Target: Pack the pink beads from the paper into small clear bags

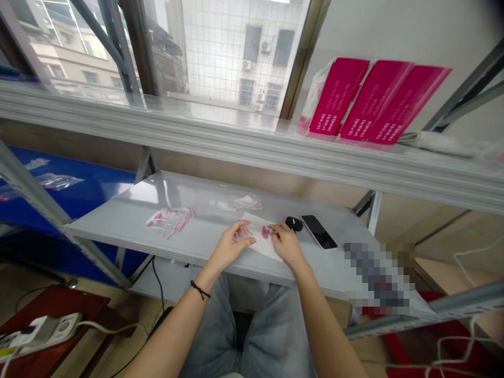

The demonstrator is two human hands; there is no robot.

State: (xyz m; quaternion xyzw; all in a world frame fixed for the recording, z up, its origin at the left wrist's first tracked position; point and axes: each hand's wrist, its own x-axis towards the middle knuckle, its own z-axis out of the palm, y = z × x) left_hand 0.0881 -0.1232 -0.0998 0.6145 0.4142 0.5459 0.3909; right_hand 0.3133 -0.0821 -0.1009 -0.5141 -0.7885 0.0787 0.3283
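Observation:
My left hand point(235, 244) is closed around a small clear zip bag point(243, 232) with a red strip along its mouth, held over the left part of a white sheet of paper point(263, 249). A little pile of pink beads or pellets point(265, 231) lies on that sheet. My right hand point(285, 242) reaches in from the right with bent fingers pinched together at the pile's edge. Whatever is between those fingertips is too small to make out.
Several clear red-edged bags point(171, 220) lie on the left of the grey shelf; more bags point(247, 202) lie behind the paper. A black object point(293, 224) and a phone point(319, 232) lie right. Pink boxes point(338, 97) stand on the upper shelf, whose metal beam point(220, 142) crosses ahead.

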